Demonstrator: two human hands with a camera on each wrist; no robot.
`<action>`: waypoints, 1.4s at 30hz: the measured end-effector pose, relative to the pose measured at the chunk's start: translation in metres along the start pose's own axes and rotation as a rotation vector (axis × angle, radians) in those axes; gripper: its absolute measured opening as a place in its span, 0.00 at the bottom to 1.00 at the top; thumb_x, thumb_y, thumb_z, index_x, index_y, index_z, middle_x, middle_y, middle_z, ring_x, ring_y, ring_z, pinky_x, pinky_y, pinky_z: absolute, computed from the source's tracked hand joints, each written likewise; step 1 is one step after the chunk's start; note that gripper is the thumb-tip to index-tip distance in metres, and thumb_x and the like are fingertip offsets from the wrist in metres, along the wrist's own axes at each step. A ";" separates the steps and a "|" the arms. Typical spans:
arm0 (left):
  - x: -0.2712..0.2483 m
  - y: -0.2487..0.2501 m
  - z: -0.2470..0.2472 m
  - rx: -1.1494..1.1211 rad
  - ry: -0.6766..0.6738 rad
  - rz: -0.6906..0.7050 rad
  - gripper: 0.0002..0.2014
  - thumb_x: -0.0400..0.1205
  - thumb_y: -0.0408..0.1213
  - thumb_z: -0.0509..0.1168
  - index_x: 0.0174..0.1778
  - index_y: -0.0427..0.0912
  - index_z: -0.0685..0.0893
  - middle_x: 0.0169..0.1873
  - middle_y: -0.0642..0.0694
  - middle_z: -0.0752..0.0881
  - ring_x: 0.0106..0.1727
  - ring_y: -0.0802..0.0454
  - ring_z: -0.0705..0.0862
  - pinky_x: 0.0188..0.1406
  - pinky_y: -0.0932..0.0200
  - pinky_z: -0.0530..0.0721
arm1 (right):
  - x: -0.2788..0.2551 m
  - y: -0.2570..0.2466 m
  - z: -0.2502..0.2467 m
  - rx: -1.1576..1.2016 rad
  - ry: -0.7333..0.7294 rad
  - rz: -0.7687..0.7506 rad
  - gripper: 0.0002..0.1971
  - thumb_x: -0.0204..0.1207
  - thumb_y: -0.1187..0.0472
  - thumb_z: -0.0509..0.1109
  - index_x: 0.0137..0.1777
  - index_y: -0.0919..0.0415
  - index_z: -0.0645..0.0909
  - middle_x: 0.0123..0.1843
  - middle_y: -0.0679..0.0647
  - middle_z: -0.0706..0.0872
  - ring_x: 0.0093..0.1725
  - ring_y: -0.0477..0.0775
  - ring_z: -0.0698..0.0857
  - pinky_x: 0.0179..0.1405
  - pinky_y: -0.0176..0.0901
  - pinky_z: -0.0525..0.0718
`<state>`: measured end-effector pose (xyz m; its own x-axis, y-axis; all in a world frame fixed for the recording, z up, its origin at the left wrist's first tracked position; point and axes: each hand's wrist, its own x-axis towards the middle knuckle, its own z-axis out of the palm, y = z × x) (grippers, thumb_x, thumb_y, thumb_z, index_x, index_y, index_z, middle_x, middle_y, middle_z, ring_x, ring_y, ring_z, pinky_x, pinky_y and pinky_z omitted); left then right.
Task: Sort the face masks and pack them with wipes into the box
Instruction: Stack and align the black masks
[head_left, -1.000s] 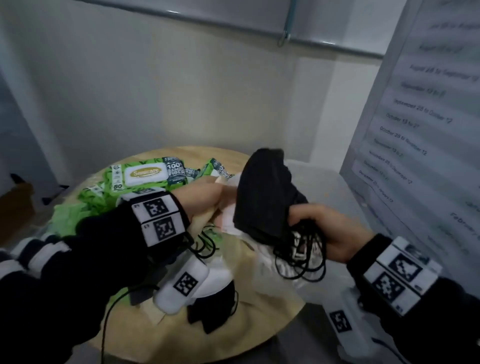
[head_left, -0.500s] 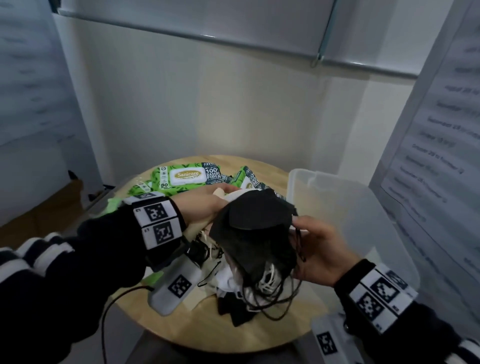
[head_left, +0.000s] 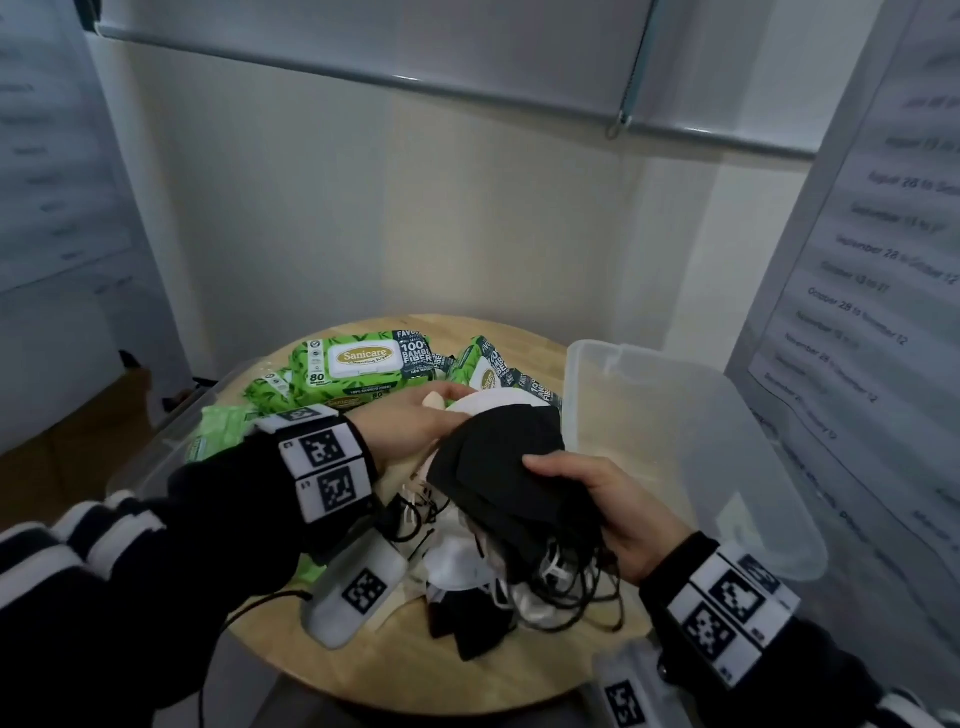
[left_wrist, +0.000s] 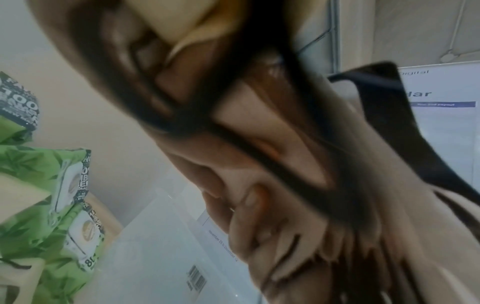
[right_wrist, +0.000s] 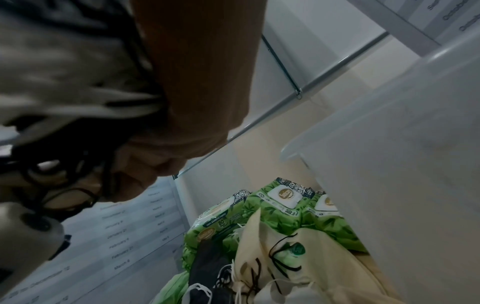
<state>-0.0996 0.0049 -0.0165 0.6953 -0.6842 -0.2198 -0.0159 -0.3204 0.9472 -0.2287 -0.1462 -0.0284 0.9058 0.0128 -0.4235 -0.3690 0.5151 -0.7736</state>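
Note:
My right hand grips a stack of black face masks from the right, thumb on top, just above the table. Their black ear loops dangle below. My left hand holds a pale beige mask at the stack's far edge; in the left wrist view its curled fingers have black loops running across them. A loose pile of white, beige and black masks lies under both hands. Green wipes packs sit at the table's back. The clear plastic box stands to the right, no items visible inside.
The round wooden table is small, and its front edge is close to me. A folded green cloth lies at its left. Printed wall charts hang right of the box. The box wall is close beside my right hand.
My right hand has lowered the black masks from upright to lying flat over the pile. The left hand stayed at their far edge. The box has come into view.

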 end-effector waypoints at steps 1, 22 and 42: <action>0.000 0.000 -0.001 0.054 0.071 0.015 0.10 0.78 0.44 0.70 0.54 0.52 0.82 0.55 0.48 0.86 0.54 0.47 0.84 0.61 0.49 0.81 | 0.000 0.001 -0.001 -0.001 0.029 -0.018 0.14 0.64 0.65 0.70 0.48 0.71 0.88 0.48 0.65 0.90 0.40 0.58 0.90 0.48 0.48 0.88; -0.028 0.040 0.013 0.640 0.233 0.412 0.18 0.65 0.46 0.80 0.48 0.54 0.84 0.48 0.55 0.85 0.55 0.54 0.81 0.59 0.56 0.76 | -0.005 0.006 0.014 0.228 -0.082 -0.317 0.17 0.62 0.66 0.61 0.44 0.66 0.91 0.46 0.63 0.90 0.43 0.57 0.89 0.46 0.47 0.88; -0.022 0.039 0.007 0.491 0.154 0.338 0.12 0.67 0.44 0.79 0.34 0.59 0.81 0.52 0.55 0.85 0.54 0.57 0.83 0.60 0.59 0.79 | -0.002 0.005 0.015 0.230 -0.090 -0.319 0.21 0.73 0.59 0.57 0.53 0.67 0.89 0.57 0.64 0.88 0.52 0.58 0.89 0.54 0.48 0.86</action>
<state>-0.1202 0.0028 0.0234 0.6895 -0.7097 0.1448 -0.5570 -0.3917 0.7324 -0.2295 -0.1308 -0.0249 0.9857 -0.1090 -0.1282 -0.0193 0.6836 -0.7296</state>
